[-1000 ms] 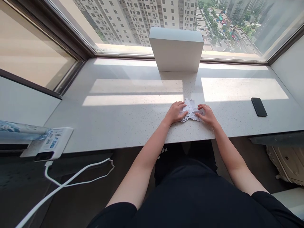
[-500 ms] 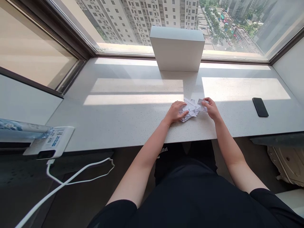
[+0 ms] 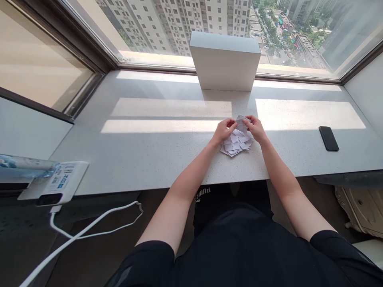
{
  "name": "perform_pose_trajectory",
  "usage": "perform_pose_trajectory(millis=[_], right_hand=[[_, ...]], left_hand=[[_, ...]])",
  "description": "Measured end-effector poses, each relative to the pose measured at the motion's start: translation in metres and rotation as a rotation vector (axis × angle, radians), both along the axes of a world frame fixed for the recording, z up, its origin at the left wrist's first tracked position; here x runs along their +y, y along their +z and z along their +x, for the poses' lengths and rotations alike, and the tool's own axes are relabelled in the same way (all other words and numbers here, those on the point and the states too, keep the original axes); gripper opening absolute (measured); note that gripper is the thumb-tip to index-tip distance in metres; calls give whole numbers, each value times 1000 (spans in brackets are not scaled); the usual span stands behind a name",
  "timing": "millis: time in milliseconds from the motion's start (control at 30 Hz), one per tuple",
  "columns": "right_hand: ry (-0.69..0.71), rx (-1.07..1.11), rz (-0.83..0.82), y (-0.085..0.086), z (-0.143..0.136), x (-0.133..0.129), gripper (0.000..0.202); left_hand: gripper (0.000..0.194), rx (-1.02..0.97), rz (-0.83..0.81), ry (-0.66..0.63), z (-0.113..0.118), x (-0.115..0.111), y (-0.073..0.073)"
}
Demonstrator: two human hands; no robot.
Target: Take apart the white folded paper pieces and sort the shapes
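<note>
A small piece of white paper with a pointed top is held up between both my hands. My left hand pinches its left edge, and my right hand pinches it from the right. Just below the hands, a folded white paper model made of several layered, angular flaps rests on the speckled white sill. Whether the held piece is joined to the model cannot be made out, since the fingers cover part of it.
A pale box stands upright by the window. A black phone lies on the right of the sill. At the left edge are a white power bank with a white cable and a plastic-wrapped roll.
My left hand has left the paper pile and now grips the small piece. My right hand has brought that piece left and away from me, above the pile.
</note>
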State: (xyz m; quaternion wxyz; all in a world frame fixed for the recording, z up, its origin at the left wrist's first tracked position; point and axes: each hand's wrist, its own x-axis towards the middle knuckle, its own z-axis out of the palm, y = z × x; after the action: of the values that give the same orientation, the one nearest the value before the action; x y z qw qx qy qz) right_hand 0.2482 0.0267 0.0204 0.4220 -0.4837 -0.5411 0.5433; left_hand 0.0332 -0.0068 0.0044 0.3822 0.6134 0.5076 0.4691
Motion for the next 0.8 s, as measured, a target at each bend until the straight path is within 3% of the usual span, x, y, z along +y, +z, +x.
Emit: perform_pose_trajectory(millis=[167, 300, 567, 800], right_hand=[[43, -67, 74, -3, 4, 13, 78], [85, -122, 88, -6, 7, 16, 60], [120, -95, 26, -7, 13, 22, 65], [89, -73, 26, -10, 17, 21, 70]], left_hand=[[14, -18, 8, 137, -15, 5, 3], [12, 1, 23, 115, -26, -2, -5], [25, -58, -1, 95, -31, -3, -24], [22, -29, 22, 94, -28, -5, -23]])
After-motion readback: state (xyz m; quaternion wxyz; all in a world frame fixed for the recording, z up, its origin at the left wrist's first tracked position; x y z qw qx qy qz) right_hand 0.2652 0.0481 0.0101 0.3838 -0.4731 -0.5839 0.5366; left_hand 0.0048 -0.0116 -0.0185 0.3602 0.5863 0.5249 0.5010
